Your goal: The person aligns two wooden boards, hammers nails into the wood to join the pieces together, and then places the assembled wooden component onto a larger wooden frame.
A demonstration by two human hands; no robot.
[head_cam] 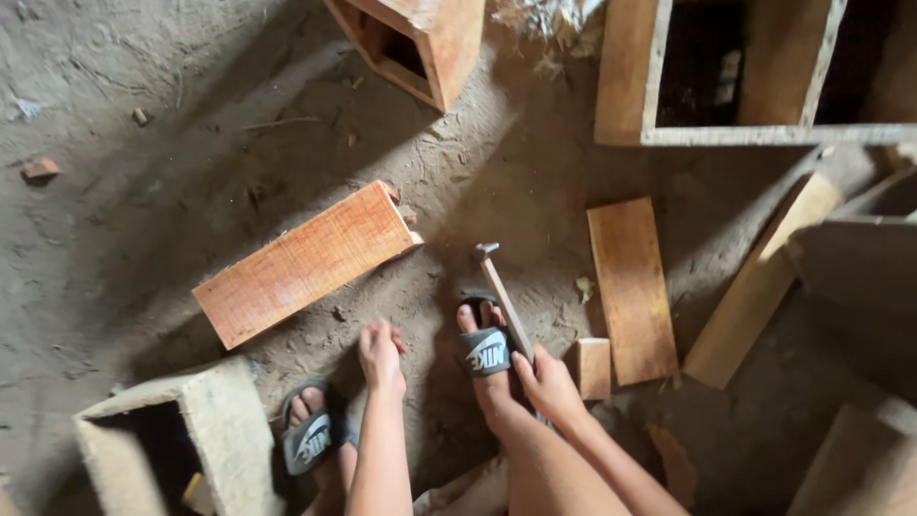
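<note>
Two bare hands are seen low in the frame, above a dusty earth floor (143,191). A wooden-handled hammer (503,296) is gripped by the right hand (547,382), fingers closed round the lower end of the handle; its metal head is pointed toward the middle of the frame, above a foot in a black slide sandal (487,352). The left hand (380,355) is held loosely curled and empty, just below an orange rectangular wooden plank (301,263) lying slantwise left of centre. A second flat orange board (632,287) is laid right of the hammer, with a small wooden block (593,368) touching its lower left corner.
</note>
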